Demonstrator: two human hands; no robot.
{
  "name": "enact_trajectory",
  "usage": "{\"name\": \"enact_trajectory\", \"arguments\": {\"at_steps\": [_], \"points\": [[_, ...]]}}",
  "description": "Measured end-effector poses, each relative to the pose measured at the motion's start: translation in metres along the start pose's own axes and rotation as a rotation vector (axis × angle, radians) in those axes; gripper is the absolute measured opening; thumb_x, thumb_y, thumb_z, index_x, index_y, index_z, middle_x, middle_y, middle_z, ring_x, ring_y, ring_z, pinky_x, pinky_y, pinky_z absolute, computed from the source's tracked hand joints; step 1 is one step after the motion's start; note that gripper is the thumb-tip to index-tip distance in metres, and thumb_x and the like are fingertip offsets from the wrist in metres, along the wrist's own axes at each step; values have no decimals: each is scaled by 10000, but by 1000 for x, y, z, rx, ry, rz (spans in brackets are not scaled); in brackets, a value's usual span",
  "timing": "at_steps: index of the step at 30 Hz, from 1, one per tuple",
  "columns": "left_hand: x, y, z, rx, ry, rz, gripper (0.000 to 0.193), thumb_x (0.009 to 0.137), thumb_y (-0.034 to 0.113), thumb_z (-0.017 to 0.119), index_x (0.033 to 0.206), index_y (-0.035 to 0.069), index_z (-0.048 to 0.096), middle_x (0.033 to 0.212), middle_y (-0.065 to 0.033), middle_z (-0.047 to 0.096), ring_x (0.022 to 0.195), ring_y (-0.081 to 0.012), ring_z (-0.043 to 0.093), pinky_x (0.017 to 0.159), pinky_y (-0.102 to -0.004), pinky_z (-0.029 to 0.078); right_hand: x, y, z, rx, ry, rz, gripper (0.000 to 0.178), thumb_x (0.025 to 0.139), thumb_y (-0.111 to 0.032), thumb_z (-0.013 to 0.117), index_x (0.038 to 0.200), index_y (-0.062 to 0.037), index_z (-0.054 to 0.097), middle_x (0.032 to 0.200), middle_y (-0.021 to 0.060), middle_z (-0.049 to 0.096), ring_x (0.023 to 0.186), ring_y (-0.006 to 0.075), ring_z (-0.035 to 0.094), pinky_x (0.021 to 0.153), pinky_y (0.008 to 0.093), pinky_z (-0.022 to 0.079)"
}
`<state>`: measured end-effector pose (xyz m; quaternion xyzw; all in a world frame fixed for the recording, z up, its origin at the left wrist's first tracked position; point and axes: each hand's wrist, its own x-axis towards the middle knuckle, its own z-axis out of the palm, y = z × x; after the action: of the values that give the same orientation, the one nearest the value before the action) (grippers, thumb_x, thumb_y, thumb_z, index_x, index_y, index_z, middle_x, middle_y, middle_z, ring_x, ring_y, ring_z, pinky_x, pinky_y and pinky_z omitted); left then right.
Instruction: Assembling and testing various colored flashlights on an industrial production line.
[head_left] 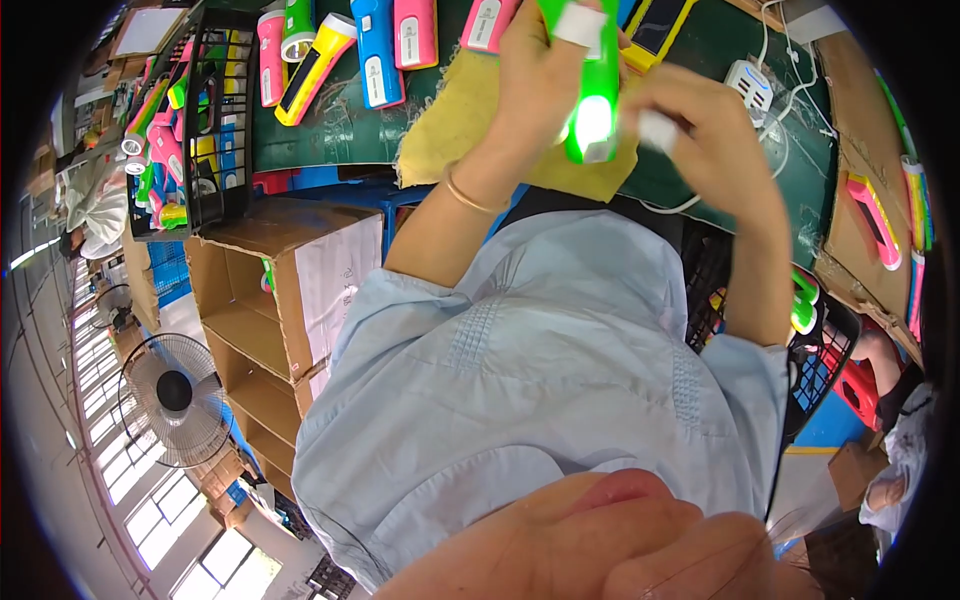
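My left hand [545, 85] is wrapped around a green flashlight [607, 80], which hangs above a yellow cloth [450, 125]. A bright white-green light shines at the flashlight's near end. White wrapping covers a finger of this hand, and a thin bracelet circles the wrist. Just right of the flashlight is my right hand [705, 135], its bent fingers blurred by motion and a white wrap on one of them. Whether it holds anything cannot be made out. A yellow flashlight with a dark panel [660, 25] lies behind the hands.
Several flashlights, among them a blue one [377, 55], lie along the back left of the green table [320, 140]. A black crate [215, 120] of flashlights stands left. A white charging hub [750, 88] with cables sits right. Cardboard shelves [240, 290] and another person's arm [880, 360] flank me.
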<state>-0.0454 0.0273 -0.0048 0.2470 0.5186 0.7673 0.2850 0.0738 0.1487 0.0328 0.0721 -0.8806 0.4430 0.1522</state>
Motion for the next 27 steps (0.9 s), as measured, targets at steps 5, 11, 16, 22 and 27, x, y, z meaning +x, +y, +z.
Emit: {"name": "enact_trajectory", "arguments": {"at_steps": [5, 11, 16, 22, 27], "points": [[18, 11, -14, -309, -208, 60, 484, 900, 455, 443, 1092, 10, 439, 891, -121, 560, 705, -219, 581, 632, -331, 497, -12, -31, 2, 141, -4, 180, 283, 689, -71, 700, 950, -37, 595, 839, 59, 553, 750, 164, 557, 591, 279, 433], [14, 7, -7, -943, -78, -242, 568, 864, 603, 376, 1064, 78, 464, 818, -54, 515, 665, -172, 495, 638, -330, 463, -35, -14, 40, -243, 103, -494, 298, 622, -78, 674, 915, -67, 623, 738, 52, 486, 636, 203, 498, 501, 299, 392], [3, 5, 7, -986, -243, -225, 615, 853, 623, 369, 1096, 65, 462, 807, -42, 473, 659, -166, 455, 605, -290, 409, -27, -36, 54, -474, 337, -403, 435, 593, -145, 693, 1011, -70, 603, 680, 38, 417, 595, 176, 479, 471, 282, 386], [-7, 6, 5, -77, -226, 144, 770, 792, 714, 347, 1109, 16, 423, 766, -119, 557, 670, -213, 567, 611, -300, 481, -20, -10, 78, -161, 513, 352, 401, 645, -218, 772, 898, -8, 544, 748, 80, 516, 621, 224, 536, 526, 291, 440], [-10, 3, -1, -488, -173, -140, 560, 865, 509, 481, 1177, 51, 400, 925, -102, 520, 710, -189, 541, 606, -345, 494, -39, 3, 62, 446, 378, 353, 242, 856, -199, 567, 908, 35, 535, 786, 97, 494, 673, 163, 504, 612, 237, 389]]}}
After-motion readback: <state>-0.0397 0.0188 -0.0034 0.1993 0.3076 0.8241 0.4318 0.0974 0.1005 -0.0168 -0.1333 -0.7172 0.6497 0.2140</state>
